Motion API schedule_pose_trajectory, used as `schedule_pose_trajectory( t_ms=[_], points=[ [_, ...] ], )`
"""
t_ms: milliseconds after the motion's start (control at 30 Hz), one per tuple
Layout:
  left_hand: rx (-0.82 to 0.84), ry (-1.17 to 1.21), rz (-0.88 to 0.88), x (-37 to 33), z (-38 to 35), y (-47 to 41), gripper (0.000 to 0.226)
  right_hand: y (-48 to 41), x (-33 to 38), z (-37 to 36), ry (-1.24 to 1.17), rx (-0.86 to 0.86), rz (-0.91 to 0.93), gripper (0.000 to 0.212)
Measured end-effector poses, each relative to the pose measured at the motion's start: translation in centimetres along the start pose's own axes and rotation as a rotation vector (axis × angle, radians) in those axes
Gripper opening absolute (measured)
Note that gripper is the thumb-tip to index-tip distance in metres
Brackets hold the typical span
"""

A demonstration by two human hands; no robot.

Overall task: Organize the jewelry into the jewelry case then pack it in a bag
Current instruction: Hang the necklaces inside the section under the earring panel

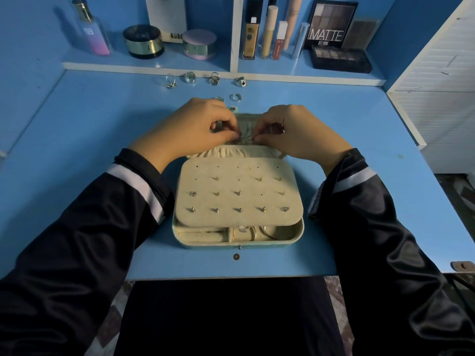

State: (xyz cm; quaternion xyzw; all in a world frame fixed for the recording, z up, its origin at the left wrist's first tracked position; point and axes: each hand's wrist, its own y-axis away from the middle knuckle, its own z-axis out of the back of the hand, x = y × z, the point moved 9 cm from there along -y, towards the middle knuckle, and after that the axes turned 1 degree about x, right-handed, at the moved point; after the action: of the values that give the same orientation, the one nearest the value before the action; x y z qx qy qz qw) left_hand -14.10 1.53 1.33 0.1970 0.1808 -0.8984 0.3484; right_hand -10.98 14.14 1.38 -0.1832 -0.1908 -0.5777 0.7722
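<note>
Head view: we find the left grip (195, 127) and right grip (290, 132) both pinching a thin piece, seemingly a chain (244, 140), at the far lid pocket (231, 151) of the open jewelry case (205, 246) mid-table. We judge organizing underway. Next: seat it, then collect the far rings (190, 77).

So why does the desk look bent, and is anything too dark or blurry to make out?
In the head view, the wide-angle lens bows the desk edges; the light is dim and bluish, with sheen on the right sleeve; the small metal piece that the left hand and right hand pinch over the jewelry case is too fine to identify.
</note>
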Motion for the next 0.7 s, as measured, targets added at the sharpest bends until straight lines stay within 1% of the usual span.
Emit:
schedule_pose_trajectory(
  t_ms=[100,200,300,367,600,700],
  points=[
    [0.022,0.008,-0.014,-0.4,-0.2,0.0,0.007,0.1,0.1,-0.2,-0.009,0.042,0.022,0.007],
    [0.027,0.046,-0.011,-0.4,-0.1,0.0,0.003,0.1,-0.3,0.3,-0.052,0.017,0.003,0.010],
    [0.004,0.057,0.009,0.0,0.2,0.1,0.004,0.1,-0.4,0.5,-0.045,-0.018,-0.006,0.010],
    [-0.001,0.059,0.010,0.1,0.2,0.1,0.006,0.0,-0.3,0.2,-0.018,-0.009,0.004,0.008],
    [0.041,0.082,-0.011,-0.6,-0.4,0.1,0.005,0.2,0.3,-0.4,-0.018,0.051,0.045,0.012],
    [0.012,0.098,0.005,-0.2,0.0,0.1,0.003,0.4,0.1,0.3,-0.049,0.014,0.030,0.013]
  ],
)
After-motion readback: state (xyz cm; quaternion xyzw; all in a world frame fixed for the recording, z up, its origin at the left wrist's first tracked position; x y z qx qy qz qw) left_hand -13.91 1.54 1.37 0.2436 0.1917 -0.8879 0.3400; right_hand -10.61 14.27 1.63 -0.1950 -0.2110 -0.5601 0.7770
